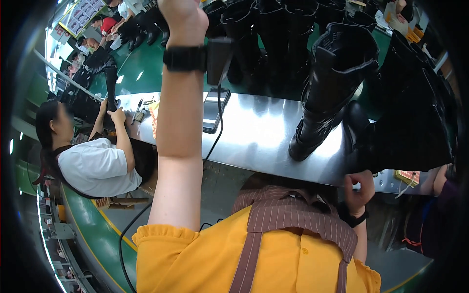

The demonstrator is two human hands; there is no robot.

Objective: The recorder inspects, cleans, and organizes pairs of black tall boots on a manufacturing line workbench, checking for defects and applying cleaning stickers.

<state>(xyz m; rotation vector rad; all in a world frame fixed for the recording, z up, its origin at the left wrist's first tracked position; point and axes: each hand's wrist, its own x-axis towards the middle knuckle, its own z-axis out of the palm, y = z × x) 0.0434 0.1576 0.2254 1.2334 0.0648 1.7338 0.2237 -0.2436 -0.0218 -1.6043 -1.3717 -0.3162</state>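
Steel table (264, 132) | orange label (154, 117) | right hand (359, 188) grips black boot (400, 132)

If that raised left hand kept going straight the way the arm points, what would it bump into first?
Most likely the row of black boots standing on the green conveyor belt just beyond the left hand. Depth is hard to judge here, so the hand may already be touching one.

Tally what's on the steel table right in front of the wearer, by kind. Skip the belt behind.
Tall black boots: 2, one upright and one above the right hand
Black phone: 1
Total: 3
The left hand is raised over the green belt; what it grips cannot be told.
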